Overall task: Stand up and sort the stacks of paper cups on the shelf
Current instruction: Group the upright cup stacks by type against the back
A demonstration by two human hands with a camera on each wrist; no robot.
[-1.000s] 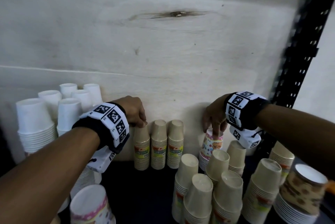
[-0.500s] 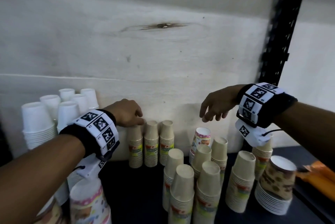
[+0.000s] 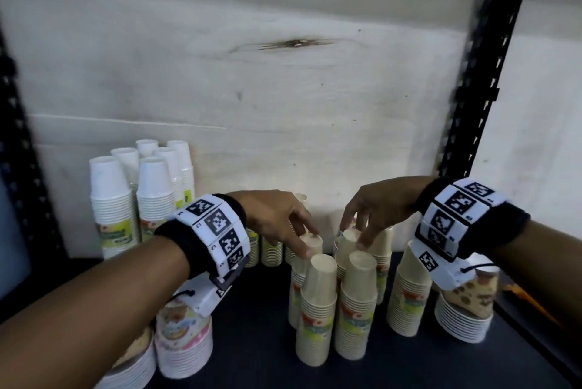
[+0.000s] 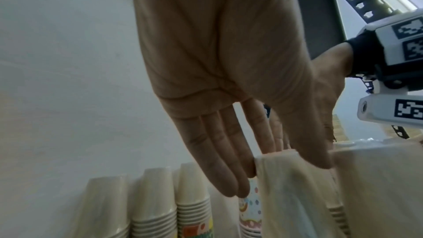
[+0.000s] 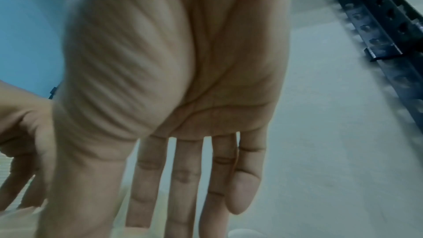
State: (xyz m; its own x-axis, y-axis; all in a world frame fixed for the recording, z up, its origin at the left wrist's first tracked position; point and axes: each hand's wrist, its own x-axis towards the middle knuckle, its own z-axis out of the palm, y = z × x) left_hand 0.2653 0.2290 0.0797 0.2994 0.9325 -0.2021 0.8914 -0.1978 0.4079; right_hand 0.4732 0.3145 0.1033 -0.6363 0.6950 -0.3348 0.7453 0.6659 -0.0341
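Beige paper cup stacks [image 3: 318, 310] stand upside down in a cluster at the middle of the dark shelf [image 3: 252, 325]. My left hand [image 3: 299, 231] reaches over the cluster's rear left stack [image 3: 311, 240]. In the left wrist view its straight fingers [image 4: 219, 169] and thumb lie on either side of that stack's top cup [image 4: 281, 166]. My right hand [image 3: 359, 224] hangs over the neighbouring stack [image 3: 348, 239], fingertips touching its top. In the right wrist view its fingers [image 5: 185, 178] are straight.
White cup stacks [image 3: 154, 196] stand at the back left, and more beige stacks [image 3: 271, 250] line the wall. A colourful patterned stack [image 3: 184, 341] is front left. A spotted cup [image 3: 469, 294] lies on white bowls [image 3: 463, 322] at the right. A black shelf upright [image 3: 491, 57] rises behind.
My left hand left the back-row stacks and moved right to the middle cluster. My right hand came down from the air onto a neighbouring stack top.
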